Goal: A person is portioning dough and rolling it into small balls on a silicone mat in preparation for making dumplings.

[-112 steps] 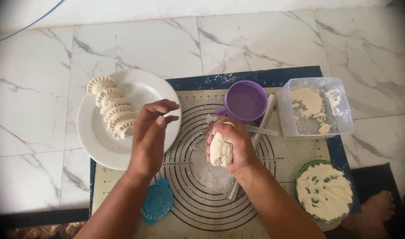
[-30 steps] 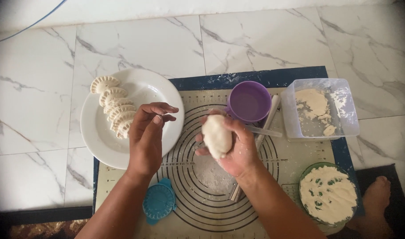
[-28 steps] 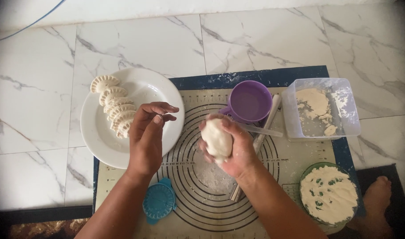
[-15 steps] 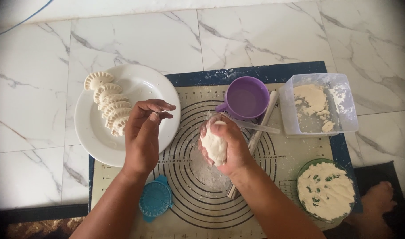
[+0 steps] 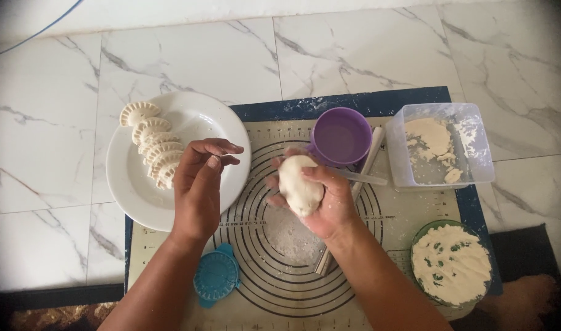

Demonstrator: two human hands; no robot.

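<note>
Cradling a lump of pale dough (image 5: 300, 184) in the right hand (image 5: 320, 199), fingers curling around it from the right and from beneath, thumb lying across its near side, holding it up over the middle of the ringed baking mat (image 5: 274, 257). Hovering just left of it, the left hand (image 5: 199, 187), fingers loosely bent and pinching toward the thumb at the tips, grasping nothing that can be made out, hanging above the near right rim of the white plate (image 5: 124, 184). Not touching the dough, a narrow gap showing between the two hands.

Lying in a row along the left of the plate, several crimped half-moon dumplings (image 5: 153, 144), overlapping one another. Standing just beyond the dough, at the far side of the mat, a purple cup (image 5: 341, 136). Slanting under the right hand from the cup's right side toward the near edge, a pale rolling pin (image 5: 354, 190), partly hidden by hand and wrist. Sitting to the right of the cup, a clear square tub (image 5: 443, 147) with scraps of dough inside. Resting at the near right corner, a green bowl (image 5: 452, 263) holding white filling flecked with green. Lying near the left forearm at the mat's near left, a blue dumpling press (image 5: 216, 276). Spreading under everything, a white marble floor (image 5: 41, 153).
</note>
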